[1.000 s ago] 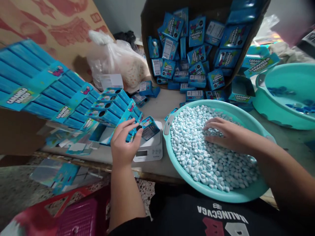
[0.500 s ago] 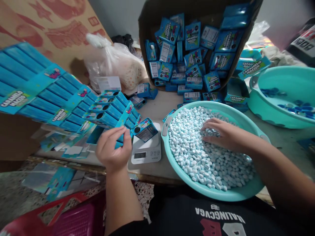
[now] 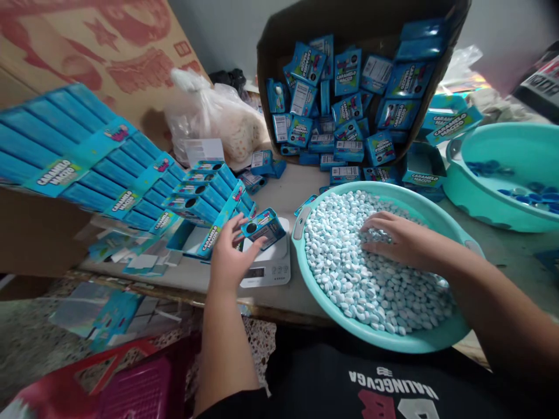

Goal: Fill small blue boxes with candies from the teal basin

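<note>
- Nearest, at the bottom edge: a dark shirt front [image 3: 393,378] with upside-down lettering.
- Just beyond, to the right: a wide turquoise bowl [image 3: 393,343] of white and pale-blue candies [image 3: 345,262]. In among them: the right hand [image 3: 395,235], thumb and fingers apart, tips down in the candies. Possible trouble: candies over the rim, from a hasty scoop or a forearm bump.
- Left of the bowl: the left hand [image 3: 229,250], thumb and fingers spread around the left end of a small blue box [image 3: 266,228]. Whether clamped on it or only near, cannot tell.
- Likely risk here: a toppled or sliding box, from an uneven push by thumb or fingers; perhaps also a wrong reading, from hand weight on the white scale [image 3: 268,274].
- Place of the box: over the scale, apparently resting there, its left end between left thumb and fingers.
- Farther left: an open tray [image 3: 212,238] partly filled with upright boxes.
- Farthest: a brown carton [image 3: 268,49] of loose boxes [image 3: 347,73], beside a knotted plastic bag [image 3: 205,110].
</note>
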Motion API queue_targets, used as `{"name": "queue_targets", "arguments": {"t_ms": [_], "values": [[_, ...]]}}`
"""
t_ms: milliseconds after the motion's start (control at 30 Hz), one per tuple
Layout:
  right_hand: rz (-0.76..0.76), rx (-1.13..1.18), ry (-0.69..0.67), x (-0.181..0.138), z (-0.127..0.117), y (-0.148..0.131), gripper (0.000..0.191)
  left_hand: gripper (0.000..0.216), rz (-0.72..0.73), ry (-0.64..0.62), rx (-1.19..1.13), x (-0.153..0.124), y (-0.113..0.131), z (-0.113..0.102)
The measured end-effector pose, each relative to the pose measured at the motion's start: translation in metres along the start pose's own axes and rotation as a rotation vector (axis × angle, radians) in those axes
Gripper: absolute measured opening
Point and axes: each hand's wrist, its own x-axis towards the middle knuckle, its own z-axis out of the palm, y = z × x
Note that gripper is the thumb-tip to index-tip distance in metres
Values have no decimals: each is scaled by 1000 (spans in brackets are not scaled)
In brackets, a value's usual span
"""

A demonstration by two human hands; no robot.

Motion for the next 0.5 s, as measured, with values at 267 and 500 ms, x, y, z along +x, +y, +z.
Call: {"name": "queue_targets", "arguments": {"t_ms": [267,500], "values": [[38,1,-17,0,-3,-6,41,47,655,39,288,11,62,-4],[37,11,-37,0,-4,-4,41,49,669,19,287,20,84,9]]}}
